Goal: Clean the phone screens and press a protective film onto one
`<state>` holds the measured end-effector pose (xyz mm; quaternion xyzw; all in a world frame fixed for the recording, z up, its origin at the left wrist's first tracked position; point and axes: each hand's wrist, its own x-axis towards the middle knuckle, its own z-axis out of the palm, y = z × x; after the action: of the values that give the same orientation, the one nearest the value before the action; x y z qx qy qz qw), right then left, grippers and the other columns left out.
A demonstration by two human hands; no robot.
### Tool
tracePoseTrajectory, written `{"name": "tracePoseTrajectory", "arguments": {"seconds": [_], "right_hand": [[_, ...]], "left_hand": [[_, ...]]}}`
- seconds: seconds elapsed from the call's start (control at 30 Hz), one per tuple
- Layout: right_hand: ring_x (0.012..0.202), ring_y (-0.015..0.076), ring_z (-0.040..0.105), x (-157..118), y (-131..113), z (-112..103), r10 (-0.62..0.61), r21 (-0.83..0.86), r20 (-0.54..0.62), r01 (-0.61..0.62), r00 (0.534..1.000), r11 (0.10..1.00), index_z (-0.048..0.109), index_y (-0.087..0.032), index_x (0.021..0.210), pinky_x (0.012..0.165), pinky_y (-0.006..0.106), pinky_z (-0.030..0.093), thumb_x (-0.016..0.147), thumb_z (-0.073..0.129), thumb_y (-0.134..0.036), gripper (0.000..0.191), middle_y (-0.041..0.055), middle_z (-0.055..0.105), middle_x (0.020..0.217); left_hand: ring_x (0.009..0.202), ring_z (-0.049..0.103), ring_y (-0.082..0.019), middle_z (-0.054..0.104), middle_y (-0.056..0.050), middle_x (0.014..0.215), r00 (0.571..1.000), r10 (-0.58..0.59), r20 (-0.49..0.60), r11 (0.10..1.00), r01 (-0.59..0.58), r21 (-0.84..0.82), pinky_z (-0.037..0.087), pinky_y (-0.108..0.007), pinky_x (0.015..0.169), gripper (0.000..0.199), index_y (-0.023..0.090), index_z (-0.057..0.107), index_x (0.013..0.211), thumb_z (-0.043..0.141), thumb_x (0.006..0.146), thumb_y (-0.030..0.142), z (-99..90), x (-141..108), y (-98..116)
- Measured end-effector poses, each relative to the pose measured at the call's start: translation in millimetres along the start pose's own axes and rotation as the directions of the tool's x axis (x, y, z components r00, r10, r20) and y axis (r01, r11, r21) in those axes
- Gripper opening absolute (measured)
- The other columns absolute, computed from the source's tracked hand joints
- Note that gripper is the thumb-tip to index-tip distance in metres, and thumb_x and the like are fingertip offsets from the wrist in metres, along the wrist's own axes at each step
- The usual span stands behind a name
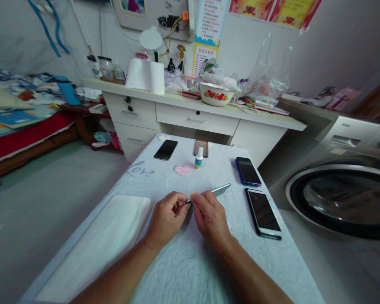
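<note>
Thin phone (pixel 222 189) in both hands (pixel 167 217) (pixel 211 218)

Moderate to dim, cool light; source out of view. I log soft shadows beneath my left grip (pixel 166 217) and right grip (pixel 212 215), faint sheen on floor (pixel 66 173) off the bench's (pixel 183 274) left edge, wide-angle stretch at washing machine (pixel 329 141), blurred poster (pixel 211 21) print.

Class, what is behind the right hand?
Behind the right hand, a thin, flat item shows its far end and a stretch beside the left hand. The hand covers its middle, which cannot be seen.
</note>
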<state>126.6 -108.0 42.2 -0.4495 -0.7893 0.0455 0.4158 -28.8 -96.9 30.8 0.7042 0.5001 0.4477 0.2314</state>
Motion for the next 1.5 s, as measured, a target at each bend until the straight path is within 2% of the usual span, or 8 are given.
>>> {"name": "tracePoseTrajectory", "arguments": {"seconds": [0.27, 0.37, 0.67, 0.8, 1.5], "right_hand": [[0.077, 0.0151, 0.056, -0.8, -6.5, 1.9, -0.022, 0.018, 0.055, 0.021, 0.998, 1.0, 0.064, -0.02, 0.11, 0.07, 0.023, 0.049, 0.099, 0.043, -0.019, 0.024, 0.005, 0.057, 0.087], [0.078, 0.015, 0.057, 0.3, -5.3, 0.2, -0.028, 0.021, 0.055, 0.027, 0.998, 0.999, 0.065, -0.021, 0.109, 0.071, 0.023, 0.049, 0.099, 0.043, -0.019, 0.025, 0.0049, 0.058, 0.087], [0.076, 0.0148, 0.057, 1.4, 17.1, -11.9, 0.033, -0.028, -0.036, -0.034, 0.999, 0.999, 0.066, -0.017, 0.109, 0.07, 0.024, 0.048, 0.093, 0.045, -0.011, 0.027, 0.0054, 0.057, 0.086], [0.075, 0.0143, 0.057, 2.8, 25.6, -19.9, 0.072, -0.061, -0.07, -0.076, 0.995, 0.995, 0.067, -0.019, 0.106, 0.07, 0.025, 0.048, 0.092, 0.046, -0.01, 0.027, 0.0042, 0.058, 0.086], [0.076, 0.0164, 0.06, 4.7, 71.1, -42.2, 0.211, -0.15, -0.276, -0.259, 0.938, 0.954, 0.071, -0.019, 0.098, 0.073, 0.03, 0.049, 0.093, 0.05, -0.019, 0.022, 0.0042, 0.061, 0.083]], "left_hand": [[0.062, 0.056, -0.011, 0.061, 0.002, 0.069, 1.0, 0.012, 0.01, 1.0, -0.012, -0.011, 0.044, -0.022, 0.059, 0.008, 0.019, 0.062, 0.081, 0.055, 0.08, 0.015, -2.8, -0.4, 2.7], [0.062, 0.056, -0.011, 0.061, 0.002, 0.069, 1.0, 0.011, 0.01, 1.0, -0.011, -0.002, 0.043, -0.022, 0.059, 0.007, 0.019, 0.063, 0.082, 0.056, 0.081, 0.017, -2.6, -0.3, 2.3], [0.06, 0.054, -0.01, 0.059, 0.003, 0.068, 1.0, -0.003, 0.002, 1.0, 0.003, 0.006, 0.043, -0.022, 0.058, 0.007, 0.018, 0.061, 0.08, 0.059, 0.084, 0.024, -0.9, 0.9, 0.7], [0.059, 0.054, -0.01, 0.058, 0.003, 0.068, 1.0, -0.02, 0.007, 1.0, 0.02, 0.003, 0.043, -0.022, 0.057, 0.008, 0.018, 0.061, 0.08, 0.058, 0.084, 0.025, -1.6, 1.5, 1.4], [0.06, 0.056, -0.011, 0.059, 0.003, 0.069, 1.0, -0.022, 0.002, 1.0, 0.022, 0.007, 0.045, -0.022, 0.059, 0.01, 0.018, 0.06, 0.081, 0.058, 0.085, 0.028, -1.3, 1.5, 0.4]]}}
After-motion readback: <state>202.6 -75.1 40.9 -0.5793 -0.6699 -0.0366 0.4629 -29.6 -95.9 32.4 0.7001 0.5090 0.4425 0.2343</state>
